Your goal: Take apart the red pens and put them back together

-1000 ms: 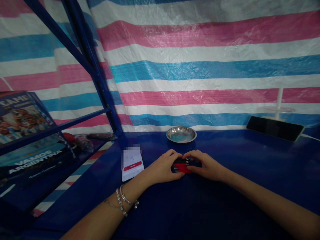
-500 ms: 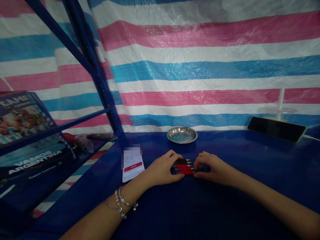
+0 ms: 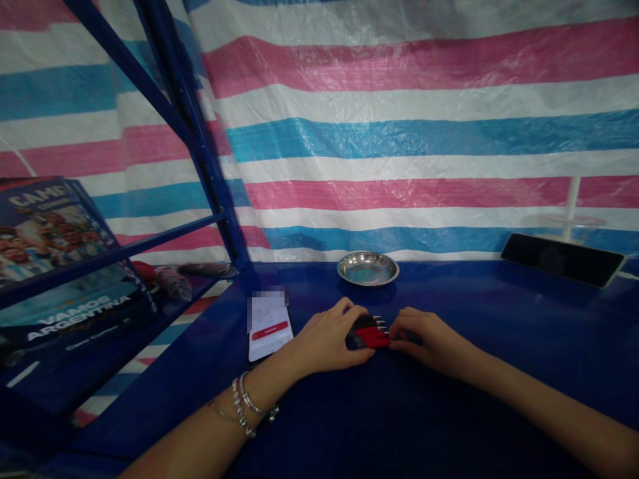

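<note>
A small bundle of red and black pens (image 3: 370,332) lies on the blue table (image 3: 449,399), tips pointing right. My left hand (image 3: 327,339) covers the bundle's left end, fingers curled over it. On the other side, my right hand (image 3: 424,338) touches the pen tips with its fingertips. Bracelets circle my left wrist (image 3: 247,402).
A phone with a lit white screen (image 3: 268,326) lies left of my left hand. A small steel dish (image 3: 368,268) sits behind the pens. A dark tablet (image 3: 562,259) leans at the back right. Blue shelving with a printed box (image 3: 60,266) stands at left; a striped tarp hangs behind.
My right hand has slid rightward off the pens to their tips, uncovering more of the bundle. My left hand stays on the left end.
</note>
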A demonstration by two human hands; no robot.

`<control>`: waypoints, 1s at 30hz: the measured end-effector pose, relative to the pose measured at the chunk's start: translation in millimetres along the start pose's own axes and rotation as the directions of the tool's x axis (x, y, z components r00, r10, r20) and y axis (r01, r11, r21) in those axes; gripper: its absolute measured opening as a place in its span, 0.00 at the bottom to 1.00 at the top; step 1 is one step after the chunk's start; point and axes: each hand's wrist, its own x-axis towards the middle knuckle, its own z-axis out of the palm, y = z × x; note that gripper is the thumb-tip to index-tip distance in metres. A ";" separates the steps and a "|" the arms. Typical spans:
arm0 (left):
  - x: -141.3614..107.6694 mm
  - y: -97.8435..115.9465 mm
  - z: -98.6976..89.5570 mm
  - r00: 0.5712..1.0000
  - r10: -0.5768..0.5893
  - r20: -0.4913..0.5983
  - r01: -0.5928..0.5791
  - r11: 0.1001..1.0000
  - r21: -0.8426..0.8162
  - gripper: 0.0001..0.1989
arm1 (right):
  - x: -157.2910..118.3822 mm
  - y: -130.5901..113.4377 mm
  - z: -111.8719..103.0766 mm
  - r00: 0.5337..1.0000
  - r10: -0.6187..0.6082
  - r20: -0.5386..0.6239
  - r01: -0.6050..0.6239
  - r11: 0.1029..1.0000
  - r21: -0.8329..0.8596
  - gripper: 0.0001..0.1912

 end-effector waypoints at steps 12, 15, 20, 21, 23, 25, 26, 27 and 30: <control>-2.5 4.5 -4.6 0.985 0.140 -0.099 -0.139 0.990 0.025 0.13 | -2.9 -7.0 -14.3 0.993 0.023 -0.118 -0.007 0.992 0.129 0.08; -1.7 4.3 -5.4 0.984 0.150 -0.098 -0.146 0.988 0.045 0.14 | -2.7 -6.2 -14.3 0.993 0.038 -0.115 -0.020 0.988 0.151 0.10; -0.3 2.2 -3.1 0.976 0.160 -0.151 -0.156 0.987 0.038 0.13 | -2.2 -4.0 -13.3 0.997 0.046 -0.057 -0.033 0.979 0.200 0.18; -0.1 1.7 -2.3 0.974 0.166 -0.155 -0.163 0.986 0.034 0.13 | -2.3 -4.3 -13.1 0.998 0.047 -0.051 -0.036 0.978 0.207 0.19; 0.4 1.0 -0.5 0.973 0.172 -0.157 -0.170 0.985 0.024 0.13 | -2.7 -5.8 -12.8 0.997 0.052 -0.064 -0.039 0.979 0.199 0.18; 0.9 0.5 1.1 0.972 0.170 -0.161 -0.169 0.985 0.017 0.14 | -3.5 -7.9 -12.9 0.994 0.048 -0.098 -0.032 0.986 0.164 0.14; 1.1 0.3 1.7 0.972 0.168 -0.163 -0.167 0.986 0.014 0.14 | -3.9 -8.9 -13.0 0.992 0.041 -0.117 -0.024 0.989 0.143 0.12; 1.3 0.2 2.0 0.972 0.166 -0.164 -0.166 0.986 0.011 0.14 | -4.2 -9.6 -13.1 0.990 0.033 -0.134 -0.016 0.992 0.126 0.10; 1.6 0.2 1.8 0.971 0.165 -0.172 -0.167 0.986 0.000 0.15 | -4.5 -9.6 -13.6 0.987 0.026 -0.160 -0.006 0.992 0.122 0.07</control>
